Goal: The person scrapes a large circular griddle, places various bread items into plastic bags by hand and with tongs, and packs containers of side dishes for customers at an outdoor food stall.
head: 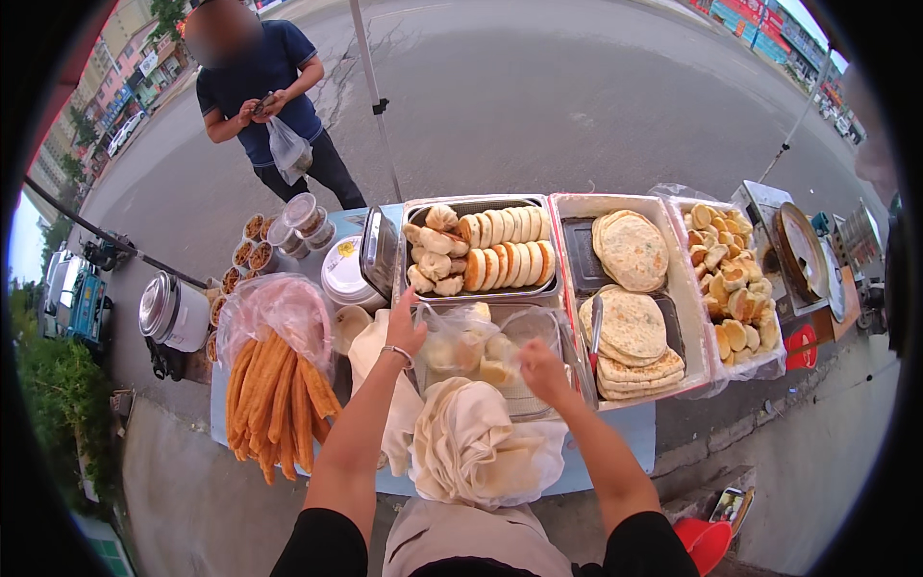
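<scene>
My left hand (406,326), a bracelet on its wrist, is over the left rim of the front metal tray, its index finger extended. Whether it pinches any plastic is unclear. Clear plastic bags (461,317) holding pale buns (496,348) lie in that tray between my hands. At the tray's right side my blurred right hand (546,373) has its fingers curled in at the edge of the plastic. Nearest my body is a heap of cream cloth (465,443). Behind my hands, a tray (482,294) holds steamed buns (435,265) and rows of browned round buns (506,265).
Fried dough sticks (277,404) lie in a plastic bag at left, near lidded tubs (351,270) and a white bucket (171,311). Flatbreads (629,249), tongs (596,332) and small browned breads (735,288) fill boxes at right. A person (263,94) holding a bag stands across the table.
</scene>
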`<state>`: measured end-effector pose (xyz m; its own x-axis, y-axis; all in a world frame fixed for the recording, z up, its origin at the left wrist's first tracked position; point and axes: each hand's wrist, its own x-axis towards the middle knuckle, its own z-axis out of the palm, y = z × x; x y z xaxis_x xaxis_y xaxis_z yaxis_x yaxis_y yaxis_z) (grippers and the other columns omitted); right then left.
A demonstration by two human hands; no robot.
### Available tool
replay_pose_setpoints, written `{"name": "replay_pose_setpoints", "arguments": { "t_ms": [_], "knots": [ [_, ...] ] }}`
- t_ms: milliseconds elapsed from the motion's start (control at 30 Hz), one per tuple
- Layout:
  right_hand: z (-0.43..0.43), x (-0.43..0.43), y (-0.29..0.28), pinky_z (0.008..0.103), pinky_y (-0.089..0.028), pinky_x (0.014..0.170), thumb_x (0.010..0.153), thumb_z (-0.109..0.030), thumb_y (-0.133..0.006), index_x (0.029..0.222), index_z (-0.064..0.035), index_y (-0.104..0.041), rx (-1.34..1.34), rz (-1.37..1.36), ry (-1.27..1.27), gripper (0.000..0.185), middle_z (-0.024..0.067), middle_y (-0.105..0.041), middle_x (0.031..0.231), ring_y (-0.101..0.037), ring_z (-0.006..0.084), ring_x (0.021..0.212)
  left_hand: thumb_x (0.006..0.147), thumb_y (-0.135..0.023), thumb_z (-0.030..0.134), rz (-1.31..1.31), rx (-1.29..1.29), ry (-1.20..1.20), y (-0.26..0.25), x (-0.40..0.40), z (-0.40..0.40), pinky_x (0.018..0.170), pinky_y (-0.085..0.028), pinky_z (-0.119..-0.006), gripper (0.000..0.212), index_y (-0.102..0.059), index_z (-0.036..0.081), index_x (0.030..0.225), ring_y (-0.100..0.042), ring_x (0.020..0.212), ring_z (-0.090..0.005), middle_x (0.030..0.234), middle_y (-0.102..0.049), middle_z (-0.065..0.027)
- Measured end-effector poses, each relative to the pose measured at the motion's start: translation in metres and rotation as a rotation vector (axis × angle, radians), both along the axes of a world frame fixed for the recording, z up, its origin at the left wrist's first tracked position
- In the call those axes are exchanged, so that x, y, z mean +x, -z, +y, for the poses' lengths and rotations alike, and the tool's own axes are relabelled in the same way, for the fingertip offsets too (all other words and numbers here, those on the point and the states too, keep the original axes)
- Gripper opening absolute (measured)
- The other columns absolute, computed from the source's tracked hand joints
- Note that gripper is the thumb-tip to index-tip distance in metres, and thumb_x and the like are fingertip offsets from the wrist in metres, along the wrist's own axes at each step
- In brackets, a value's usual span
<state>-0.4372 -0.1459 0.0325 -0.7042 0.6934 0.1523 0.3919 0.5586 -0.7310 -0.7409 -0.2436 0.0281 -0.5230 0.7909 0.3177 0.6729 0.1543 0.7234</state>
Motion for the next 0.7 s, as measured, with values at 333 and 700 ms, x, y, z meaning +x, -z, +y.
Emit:
{"name": "replay_pose_setpoints", "arguments": {
  "t_ms": [333, 700],
  "knots": [
    [0.059, 0.047, 0.003, 0.0436, -0.051, 0.062, 0.078, 0.0, -0.055, 0.095, -0.0087, -0.059, 0.209, 0.067, 0.073, 0.02, 0.0156, -0.056, 0.087, -0.061, 0.035, 0.076, 0.074, -0.073, 0.013, 0.184, -0.46, 0.342, -0.044, 0.077, 0.045, 0.07, -0.05, -0.04, 0.043, -0.057, 0.016, 0.114, -0.062, 0.083, -0.0283, 0.093, -0.055, -0.0092],
    [0.137, 0.011, 0.028, 0.0416, -0.049, 0.074, 0.079, -0.014, -0.061, 0.084, -0.0055, -0.065, 0.198, -0.173, 0.061, 0.01, 0.0142, -0.061, 0.085, -0.06, 0.0311, 0.089, 0.08, -0.065, 0.013, 0.13, -0.085, 0.235, -0.012, 0.031, 0.061, 0.079, -0.047, -0.039, 0.008, -0.061, 0.008, 0.085, -0.058, 0.088, -0.0279, 0.094, -0.06, -0.0083]
  ]
}}
